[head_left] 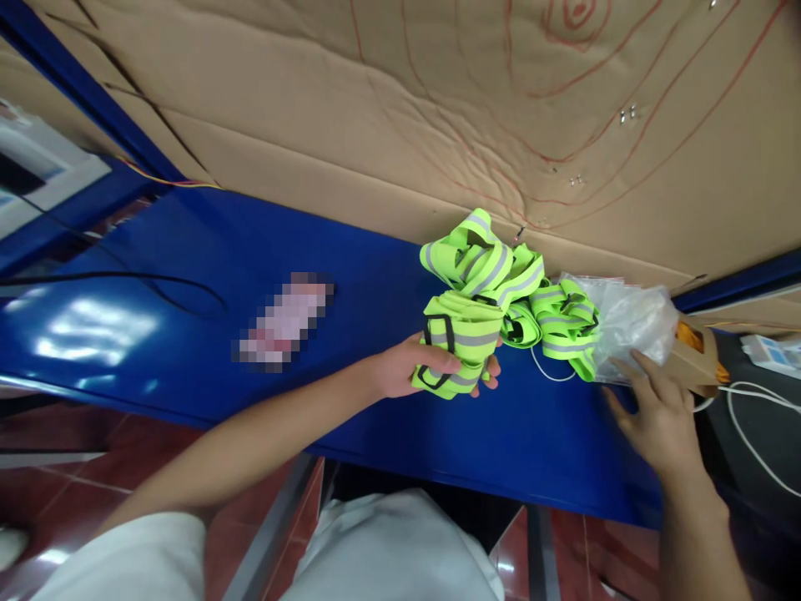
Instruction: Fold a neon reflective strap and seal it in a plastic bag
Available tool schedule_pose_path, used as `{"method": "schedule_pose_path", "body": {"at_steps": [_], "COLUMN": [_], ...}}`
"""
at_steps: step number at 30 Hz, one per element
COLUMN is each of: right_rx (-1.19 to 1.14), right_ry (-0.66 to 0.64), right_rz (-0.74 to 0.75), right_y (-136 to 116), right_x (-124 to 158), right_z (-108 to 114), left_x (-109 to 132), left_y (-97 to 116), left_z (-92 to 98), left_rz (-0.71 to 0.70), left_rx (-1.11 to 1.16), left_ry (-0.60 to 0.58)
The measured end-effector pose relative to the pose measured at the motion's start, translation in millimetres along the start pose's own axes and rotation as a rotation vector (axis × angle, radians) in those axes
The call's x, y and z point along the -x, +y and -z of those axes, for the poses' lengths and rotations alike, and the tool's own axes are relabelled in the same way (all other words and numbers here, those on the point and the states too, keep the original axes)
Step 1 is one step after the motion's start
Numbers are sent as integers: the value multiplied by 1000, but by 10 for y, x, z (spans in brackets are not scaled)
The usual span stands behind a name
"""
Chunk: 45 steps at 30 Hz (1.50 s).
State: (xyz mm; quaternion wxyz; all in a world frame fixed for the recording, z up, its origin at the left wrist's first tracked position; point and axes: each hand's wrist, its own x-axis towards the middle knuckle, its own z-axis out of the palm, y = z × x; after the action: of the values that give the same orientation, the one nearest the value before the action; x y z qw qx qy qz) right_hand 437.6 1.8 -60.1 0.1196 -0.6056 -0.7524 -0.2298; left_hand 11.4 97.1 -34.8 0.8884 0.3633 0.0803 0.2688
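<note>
Head view: the left hand (pixel 410 363) grips a folded bundle (pixel 472 338) of neon yellow-green strap with a grey reflective stripe, the thumb pressed over its near side and the other fingers curled round beneath and to the right. Two black buckles show on the bundle's left side. It is held above the middle of a blue table (pixel 369 250), towards the near edge. Just beyond it lies a loose heap (pixel 469 255) of the same strap, close to the cardboard panel (pixel 300 142) on the far side, which carries red curved lines. To the right of the held bundle sit a coiled strap (pixel 522 325) and, next to that, another looped strap (pixel 568 321). Further right, a clear plastic bag (pixel 635 325) rests against the looped strap, with an open brown box (pixel 692 359) beside it showing something orange inside. The right hand (pixel 663 413) is at the near side of the bag, palm down, its fingers spread and closed on nothing; whether the fingertips touch the plastic cannot be told. On the left part of the table lies a pinkish item (pixel 284 321), blurred into blocks, and a black cable (pixel 125 277) runs near it.
</note>
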Motion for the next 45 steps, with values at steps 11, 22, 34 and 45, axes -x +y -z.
{"method": "schedule_pose_path", "body": {"at_steps": [11,22,34,45], "right_rx": [-422,-1214,-1014,-610], "right_ry": [211,-137,29,375], "right_rz": [39,49,160,198], "right_y": [-1406,-1678,-1704,-1792], "right_x": [-804,-1149,-1075,-955], "right_z": [622,305,380,178], "left_x": [104,-1,-10,-54], "left_y": [-124,-94,-110,-144], "left_z": [-218,121,-33,-115], "left_rz": [261,526,273,76], "left_rx": [-437,-378,-469,-312], "left_ry": [-283,8,303,536]}}
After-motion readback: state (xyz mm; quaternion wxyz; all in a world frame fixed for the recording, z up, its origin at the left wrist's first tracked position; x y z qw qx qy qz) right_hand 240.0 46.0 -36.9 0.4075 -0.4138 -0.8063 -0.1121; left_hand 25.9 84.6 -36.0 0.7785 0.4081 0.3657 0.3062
